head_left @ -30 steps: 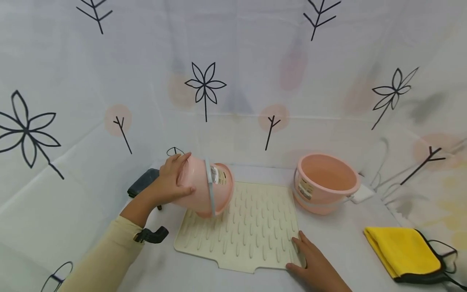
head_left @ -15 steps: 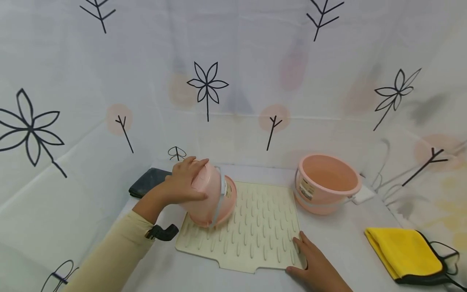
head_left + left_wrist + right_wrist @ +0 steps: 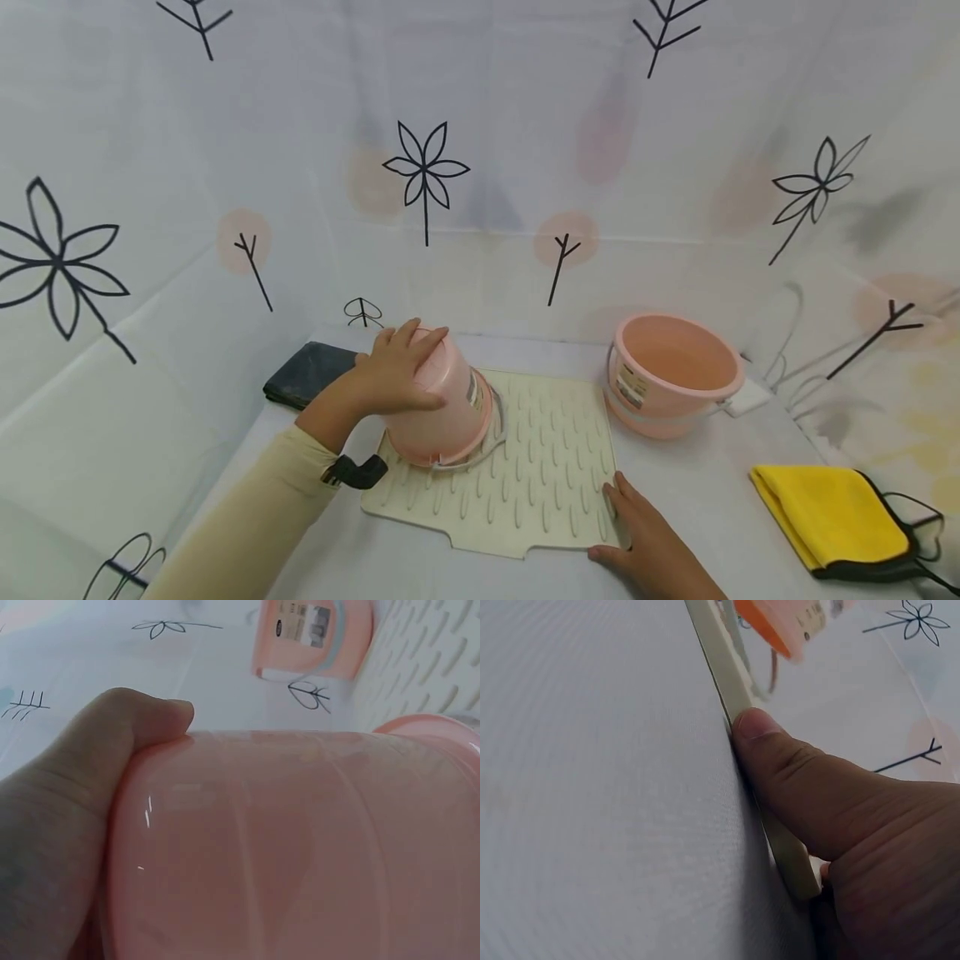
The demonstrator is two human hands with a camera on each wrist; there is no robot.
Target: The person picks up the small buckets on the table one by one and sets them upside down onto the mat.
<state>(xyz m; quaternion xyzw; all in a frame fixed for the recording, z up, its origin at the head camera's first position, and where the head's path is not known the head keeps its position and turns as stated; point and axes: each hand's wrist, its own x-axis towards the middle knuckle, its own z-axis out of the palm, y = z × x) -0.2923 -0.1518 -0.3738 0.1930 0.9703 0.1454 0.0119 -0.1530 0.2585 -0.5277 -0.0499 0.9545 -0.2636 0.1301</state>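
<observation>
An upside-down pink bucket stands slightly tilted on the left part of a cream ridged drying mat. My left hand grips its base from above, thumb on one side and fingers across the bottom. The left wrist view shows the thumb against the glossy pink wall. The bucket's grey handle hangs down by the rim on the right. At the mat's near right corner, my right hand holds the edge. Its thumb presses on the mat's side in the right wrist view.
A second pink bucket stands upright at the back right, beside the mat. A folded yellow cloth with black trim lies at the right. Behind my left hand is a dark folded cloth. A patterned white sheet hangs behind the table.
My left hand has turned the bucket from lying sideways to nearly upside down, its rim now down on the mat. The handle has swung down. My right hand has stayed put.
</observation>
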